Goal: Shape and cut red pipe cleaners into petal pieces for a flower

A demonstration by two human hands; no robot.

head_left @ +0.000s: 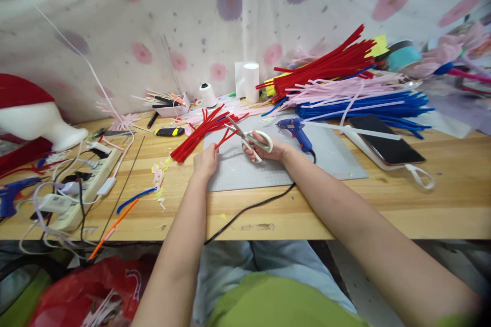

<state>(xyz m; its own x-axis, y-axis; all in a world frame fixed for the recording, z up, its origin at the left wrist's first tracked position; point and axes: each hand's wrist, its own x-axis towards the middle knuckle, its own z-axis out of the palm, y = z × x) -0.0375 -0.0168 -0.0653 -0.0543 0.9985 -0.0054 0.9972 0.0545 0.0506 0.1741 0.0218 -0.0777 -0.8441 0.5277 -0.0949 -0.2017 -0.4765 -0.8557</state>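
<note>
My left hand (206, 162) is closed on a few red pipe cleaners (227, 136) whose ends fan out to the right. In my right hand (263, 147) is a pair of scissors (267, 140) with pale handles. Their parted blades point up and left, close to the red tips. A pile of cut red pipe cleaners (195, 138) lies just behind my left hand. Both hands are over a grey cutting mat (245, 176). Right of the scissors, a blue glue gun (297, 133) rests on the mat.
Red (326, 69), pink (341, 89) and blue pipe cleaner bundles (368, 108) are heaped at the back right, behind a phone (387, 138). A power strip (86, 191) with tangled cables sits left, near a white mannequin head (42, 122). A black cord (251, 209) crosses the table front.
</note>
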